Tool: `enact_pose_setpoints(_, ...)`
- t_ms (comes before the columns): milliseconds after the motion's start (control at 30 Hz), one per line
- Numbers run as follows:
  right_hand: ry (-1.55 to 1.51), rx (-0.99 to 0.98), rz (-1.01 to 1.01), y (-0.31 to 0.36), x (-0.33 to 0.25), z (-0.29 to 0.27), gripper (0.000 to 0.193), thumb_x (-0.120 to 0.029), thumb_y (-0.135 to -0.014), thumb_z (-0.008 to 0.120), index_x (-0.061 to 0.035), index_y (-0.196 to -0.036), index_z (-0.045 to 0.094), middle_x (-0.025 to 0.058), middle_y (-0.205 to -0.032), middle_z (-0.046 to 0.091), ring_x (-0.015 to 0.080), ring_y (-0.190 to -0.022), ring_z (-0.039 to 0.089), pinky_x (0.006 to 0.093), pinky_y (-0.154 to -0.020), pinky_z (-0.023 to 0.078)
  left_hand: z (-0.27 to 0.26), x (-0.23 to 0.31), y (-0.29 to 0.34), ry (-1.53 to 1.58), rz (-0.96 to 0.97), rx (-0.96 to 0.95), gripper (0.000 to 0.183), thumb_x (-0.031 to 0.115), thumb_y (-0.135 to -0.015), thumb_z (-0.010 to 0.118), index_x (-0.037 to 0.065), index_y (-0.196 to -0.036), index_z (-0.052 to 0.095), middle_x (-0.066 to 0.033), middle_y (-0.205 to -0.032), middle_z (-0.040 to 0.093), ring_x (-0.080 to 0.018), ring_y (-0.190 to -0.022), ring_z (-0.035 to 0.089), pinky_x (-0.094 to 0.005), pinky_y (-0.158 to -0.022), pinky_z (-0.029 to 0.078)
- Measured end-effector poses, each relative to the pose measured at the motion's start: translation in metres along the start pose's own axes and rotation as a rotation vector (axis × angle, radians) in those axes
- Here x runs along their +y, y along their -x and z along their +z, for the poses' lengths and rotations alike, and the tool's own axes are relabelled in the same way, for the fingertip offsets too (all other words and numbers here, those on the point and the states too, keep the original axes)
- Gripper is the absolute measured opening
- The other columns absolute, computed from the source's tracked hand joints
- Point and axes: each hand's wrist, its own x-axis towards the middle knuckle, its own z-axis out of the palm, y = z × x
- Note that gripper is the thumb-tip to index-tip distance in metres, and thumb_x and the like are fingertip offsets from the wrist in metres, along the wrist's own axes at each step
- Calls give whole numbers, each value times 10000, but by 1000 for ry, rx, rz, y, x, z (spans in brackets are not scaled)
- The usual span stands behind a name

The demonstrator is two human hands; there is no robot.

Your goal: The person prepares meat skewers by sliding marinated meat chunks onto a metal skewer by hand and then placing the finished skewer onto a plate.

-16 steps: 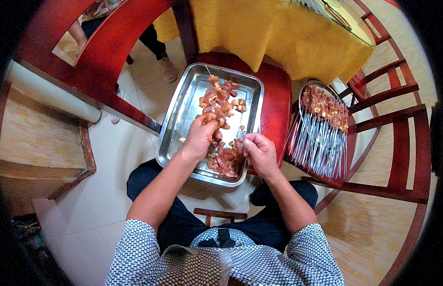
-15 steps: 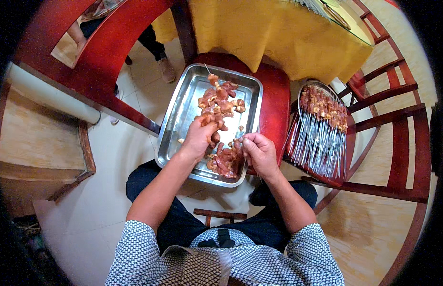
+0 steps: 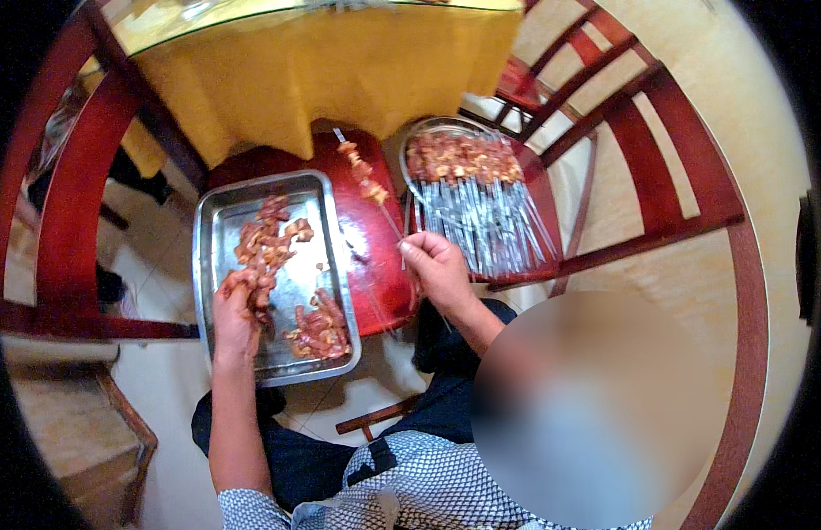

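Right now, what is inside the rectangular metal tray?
A long heap of meat pieces, with the left hand at its near end, and a smaller heap toward the near right corner. The tray floor directly beneath both heaps is covered.

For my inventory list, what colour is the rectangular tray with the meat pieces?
Silver: the rectangular tray shows best in the head view.

Between the tray [image 3: 342, 274] and the loaded skewers [image 3: 490, 231] on the right, we have a lane over the red seat [image 3: 382, 287], though a held skewer [image 3: 364, 181] slants across its far part and our right hand [image 3: 435, 263] fills the middle. Inside the raised rim, our left hand [image 3: 234, 316] blocks the left; bare metal separates two meat heaps [image 3: 322, 330]. The desk's yellow cloth [image 3: 295, 84] bars the far side, a chair back [image 3: 635, 159] the right.
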Motion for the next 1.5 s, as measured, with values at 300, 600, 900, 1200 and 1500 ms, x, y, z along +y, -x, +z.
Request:
enact_pose_setpoints(300, 654, 457, -162, -22, 6, -127, 216, -199, -821, 626, 13, -854, 652, 111, -686, 636, 163, -616, 593, 309, -603, 478, -2, -2, -5, 23, 34, -58, 104, 58, -931, 460, 18, -878, 540, -103, -849, 596, -145, -681, 558, -191, -526, 399)
enact_pose_setpoints(600, 847, 527, -206, -63, 14, -125, 218, -266, -812, 607, -55, -820, 661, 177, -800, 661, 340, -737, 640, 418, -680, 497, -4, -5, -13, 8, 51, -27, 90, 72, -937, 477, 35, -891, 545, -79, -800, 604, -144, -639, 567, -189, -517, 410)
enact_pose_setpoints(900, 1241, 502, -276, -40, -9, -94, 370, -390, -787, 654, -29, -870, 659, 187, -821, 665, 370, -735, 640, 468, -650, 497, -8, 4, -7, -50, 42, -26, 106, 157, -956, 444, 97, -906, 515, -45, -838, 617, -129, -588, 546, -236, -438, 399)
enact_pose_setpoints(1200, 665, -149, -185, -12, -35, -19, 158, -163, -835, 617, -10, -854, 653, 116, -670, 645, 188, -565, 630, 320, -546, 489, -9, 13, 0, -25, 44, 71, 105, 123, -946, 478, 67, -887, 545, -47, -784, 622, -78, -503, 490, -211, -404, 384)
enact_pose_setpoints(1500, 1369, -163, -269, -66, 13, 70, 289, -301, -797, 587, -31, -809, 690, 217, -785, 651, 375, -767, 647, 458, -712, 515, -17, 18, 4, 21, 26, 67, 101, 81, -941, 446, 41, -905, 531, -78, -787, 617, -132, -529, 558, -290, -437, 508)
